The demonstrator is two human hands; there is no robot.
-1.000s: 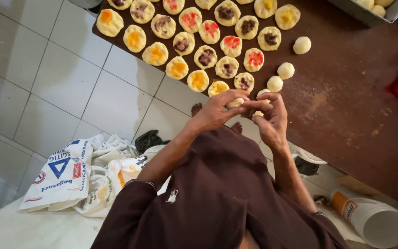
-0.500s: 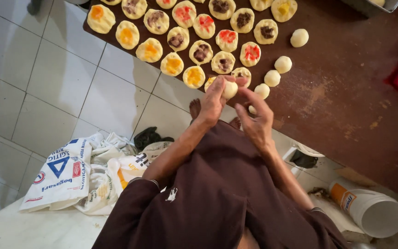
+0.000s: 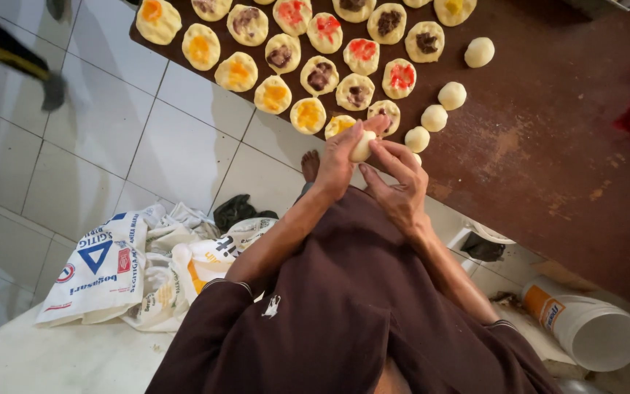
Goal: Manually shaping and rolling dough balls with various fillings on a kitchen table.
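My left hand (image 3: 338, 162) and my right hand (image 3: 397, 184) meet at the near edge of a brown table (image 3: 548, 153). Between their fingertips they pinch a small pale dough ball (image 3: 362, 149). Just beyond the hands lie rows of flattened dough rounds (image 3: 320, 74) topped with orange, brown or red filling. The nearest round, orange-filled (image 3: 339, 125), sits right by my left fingers. Several plain dough balls (image 3: 434, 117) lie in a line to the right of the rows, the closest (image 3: 417, 138) just above my right hand.
White printed sacks (image 3: 111, 270) lie crumpled on the tiled floor at lower left. A white bucket (image 3: 596, 332) lies on its side at lower right. A bare foot (image 3: 310, 165) shows under the table edge. A dark-clad limb of another person (image 3: 9, 52) is at top left.
Both hands have risen from below the table edge up to the nearest filled rounds, keeping the dough ball between their fingers. The view has tipped slightly downward.
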